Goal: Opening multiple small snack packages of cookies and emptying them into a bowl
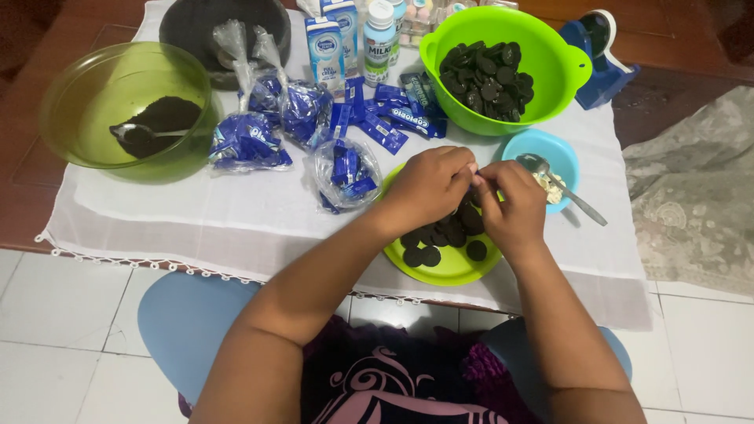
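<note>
A home, food made by hand at a low wooden counter (pixel 47 157) over white floor tiles (pixel 63 330). White cloth (pixel 196 212) across its top, green bowls (pixel 542 55) of dark biscuits, milk cartons (pixel 326 43) at the far edge, patterned fabric (pixel 691 196) off the right edge.

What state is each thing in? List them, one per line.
Left hand: pinching a dark cookie with the right hand.
Lime-green plastic plate: holds dark cookie halves.
Large green plastic bowl: part full of dark cookies.
Small blue bowl: holds white cream, metal spoon.
Clear green bowl: holds dark crumbs.
</note>
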